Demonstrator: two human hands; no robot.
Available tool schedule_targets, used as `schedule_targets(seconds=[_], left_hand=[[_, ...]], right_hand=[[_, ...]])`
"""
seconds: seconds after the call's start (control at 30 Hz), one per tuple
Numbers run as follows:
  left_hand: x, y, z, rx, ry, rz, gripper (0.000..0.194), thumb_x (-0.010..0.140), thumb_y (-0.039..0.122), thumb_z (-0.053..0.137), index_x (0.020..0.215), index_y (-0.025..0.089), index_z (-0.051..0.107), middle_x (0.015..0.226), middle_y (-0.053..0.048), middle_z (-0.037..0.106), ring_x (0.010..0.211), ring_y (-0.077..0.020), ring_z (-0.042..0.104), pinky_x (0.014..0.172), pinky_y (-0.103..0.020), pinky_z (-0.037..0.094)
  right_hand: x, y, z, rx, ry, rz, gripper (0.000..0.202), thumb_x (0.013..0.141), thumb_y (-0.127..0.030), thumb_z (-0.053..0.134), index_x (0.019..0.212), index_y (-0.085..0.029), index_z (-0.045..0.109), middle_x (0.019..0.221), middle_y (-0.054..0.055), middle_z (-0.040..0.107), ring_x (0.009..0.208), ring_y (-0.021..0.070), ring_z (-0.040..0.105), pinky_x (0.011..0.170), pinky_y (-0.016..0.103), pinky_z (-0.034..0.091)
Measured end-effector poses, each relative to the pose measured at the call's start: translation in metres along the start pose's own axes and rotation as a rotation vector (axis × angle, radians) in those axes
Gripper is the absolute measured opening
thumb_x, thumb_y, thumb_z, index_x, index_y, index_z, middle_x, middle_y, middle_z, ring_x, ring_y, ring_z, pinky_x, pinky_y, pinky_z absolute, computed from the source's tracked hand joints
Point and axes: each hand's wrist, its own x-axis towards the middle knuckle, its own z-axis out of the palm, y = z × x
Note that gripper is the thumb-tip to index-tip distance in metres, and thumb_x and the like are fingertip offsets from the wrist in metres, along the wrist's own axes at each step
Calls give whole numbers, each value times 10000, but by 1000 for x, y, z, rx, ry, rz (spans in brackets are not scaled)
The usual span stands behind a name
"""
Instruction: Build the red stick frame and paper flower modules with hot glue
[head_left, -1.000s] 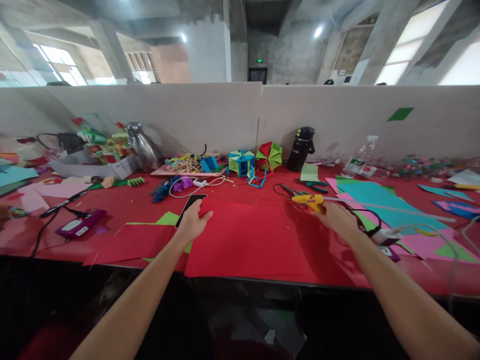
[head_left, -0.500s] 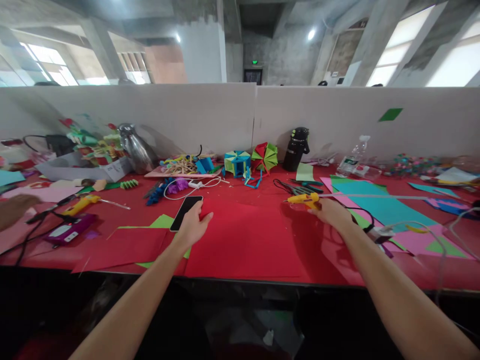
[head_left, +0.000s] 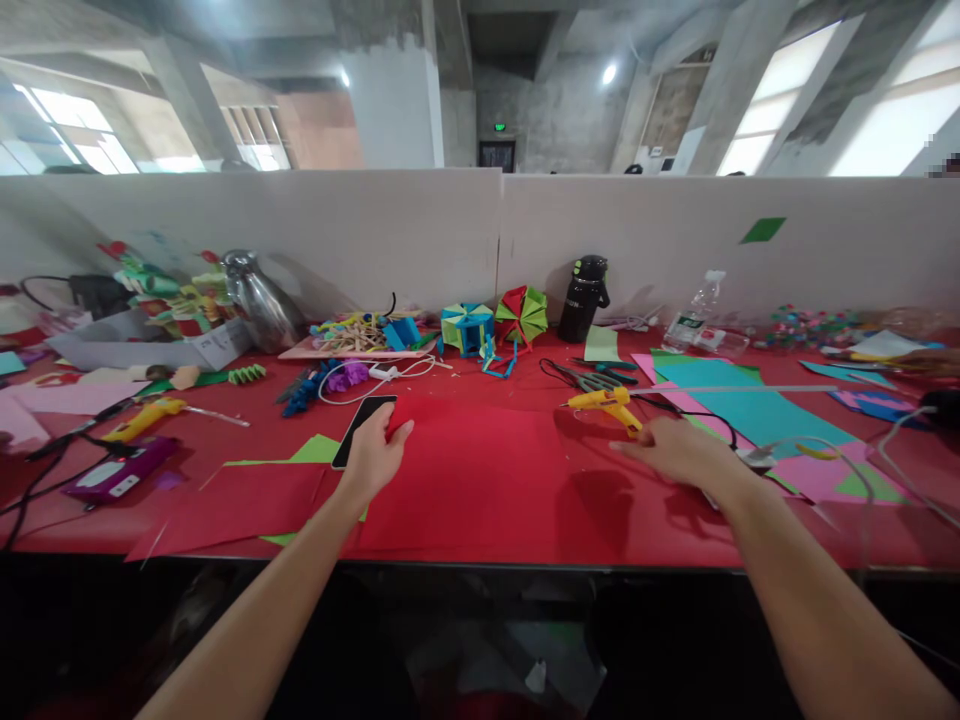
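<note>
My left hand (head_left: 373, 447) lies at the right edge of a black-screened phone (head_left: 361, 425), partly covering it. Its thumb is spread out over a sheet of red paper (head_left: 480, 480). My right hand (head_left: 679, 450) is open just below the handle of a yellow glue gun (head_left: 604, 400), fingers pointing left and apart. The glue gun rests on the red table with its nozzle to the left and a long clear glue stick (head_left: 735, 389) out of its back. Pliers or scissors with dark handles (head_left: 577, 375) lie behind it.
Coloured paper (head_left: 750, 405) covers the right side; a purple box (head_left: 124, 470) and second glue gun (head_left: 146, 417) lie left. Paper lanterns (head_left: 521, 315), a black bottle (head_left: 583, 300) and a steel jug (head_left: 262, 305) stand by the white partition. Another person's hand (head_left: 926, 362) shows far right.
My right hand has let go of the glue gun and drawn back towards me. My left hand stays by the phone. The view has turned slightly right; another person's hand at far left has mostly left view.
</note>
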Motion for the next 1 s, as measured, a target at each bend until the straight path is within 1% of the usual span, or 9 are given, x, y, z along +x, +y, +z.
schedule_targets(seconds=[0.1,0.23,0.33,0.47,0.6,0.7,0.8,0.93,1.0], left_hand=[[0,2,0,9,45,7,321,848,356,579,675,219,346,600,59,350,537,-117,358,544,-256,283],[3,2,0,-49,118,-15,382,836,363,609,635,218,319,545,74,279,487,-105,300,509,-259,234],[7,0,0,-269,143,-70,314,814,393,648,670,209,437,541,68,386,497,-113,409,508,-242,308],[16,1,0,-671,137,-137,321,781,434,706,941,166,630,757,-20,665,724,-190,646,665,-282,499],[30,-2,-3,-794,206,-159,402,737,456,750,973,141,672,817,-54,715,710,-193,666,669,-296,527],[43,-9,-12,-758,249,-154,366,725,423,766,944,138,695,754,-32,705,633,-167,638,623,-280,514],[54,-21,-31,-689,379,-148,315,739,374,753,959,153,711,774,-18,705,650,-150,631,640,-270,512],[59,-42,-71,-610,649,-171,193,735,275,753,868,144,704,772,6,695,659,-118,605,688,-264,508],[54,-52,-88,-609,628,-234,168,771,275,735,863,141,690,761,24,688,668,-115,603,732,-287,522]], right_hand=[[-8,-26,6,90,-120,-109,490,784,-692,571,670,-225,665,732,94,712,651,243,663,569,337,429],[-5,-58,31,323,-49,-191,447,803,-601,628,980,-193,678,1015,139,727,909,287,686,755,374,508],[2,-72,48,578,-8,-163,571,757,-580,695,1143,-168,615,1134,164,693,982,290,678,848,414,523],[12,-84,59,1025,-180,-250,469,727,-526,740,1041,-192,643,1059,113,730,948,260,696,843,403,545],[21,-93,58,1263,-307,-251,396,645,-503,808,860,-195,683,899,62,758,804,234,709,778,376,560],[27,-96,50,1299,-197,-213,388,645,-509,810,833,-186,704,846,55,757,749,227,699,723,363,558],[41,-97,37,1332,-82,-208,409,682,-512,782,922,-187,716,901,67,759,759,228,698,715,363,557],[84,-98,23,1323,224,-174,365,771,-462,671,1025,-200,682,980,58,747,842,214,698,751,338,556],[112,-101,19,1251,255,-87,317,796,-387,614,1033,-185,673,896,58,746,780,209,698,701,334,560]])
